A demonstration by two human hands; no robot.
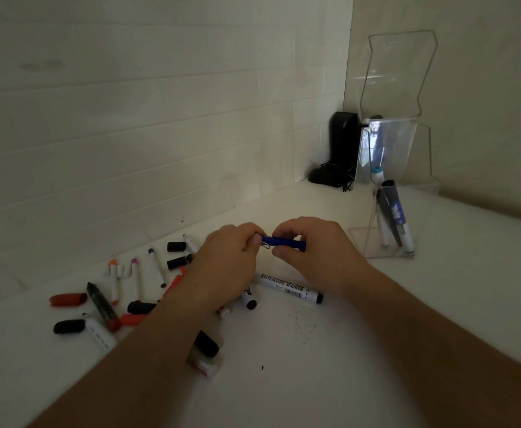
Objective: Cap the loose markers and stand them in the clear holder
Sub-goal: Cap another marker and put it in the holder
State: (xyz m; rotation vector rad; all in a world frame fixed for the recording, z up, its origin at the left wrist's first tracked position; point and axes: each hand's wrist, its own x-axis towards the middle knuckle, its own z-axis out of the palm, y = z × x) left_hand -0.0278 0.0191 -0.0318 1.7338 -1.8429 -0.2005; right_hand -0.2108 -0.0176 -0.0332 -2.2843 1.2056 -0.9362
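Over the middle of the white counter, my left hand and my right hand both grip a blue marker held level between them; the left fingers hide one end, and whether a cap is there I cannot tell. The clear holder stands to the right with a few markers leaning upright inside. A white whiteboard marker with a black cap lies just below my hands. To the left lie several loose markers and caps, among them a red cap and a black cap.
A tall clear acrylic stand rises behind the holder in the corner. A black device with a cord sits against the tiled wall. Small reddish specks dot the counter in front of my right forearm.
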